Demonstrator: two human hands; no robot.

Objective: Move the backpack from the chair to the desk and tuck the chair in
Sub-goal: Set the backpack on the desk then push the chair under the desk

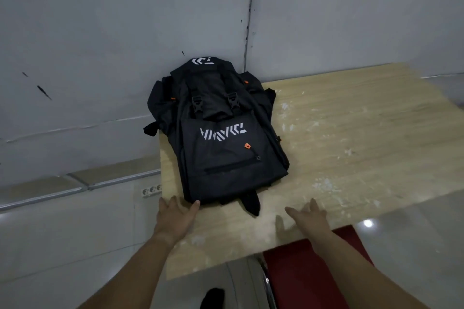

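Observation:
A black backpack [221, 133] with white lettering and small orange tabs lies flat on the light wooden desk [351, 148], its top against the wall corner. My left hand [175, 216] hovers at the desk's near left edge, fingers apart, fingertips just touching the backpack's bottom corner. To the right of a black strap tail, my right hand [308, 218] is spread open over the desk and holds nothing. The chair's red seat [308, 278] with its chrome frame shows below the desk's front edge, under my right forearm.
Grey walls [100, 57] meet in a corner behind the backpack. A white power strip [150, 190] sits by the floor left of the desk. Glossy tiled floor [414, 246] lies to the right. A black sock-clad foot [212, 298] shows at the bottom.

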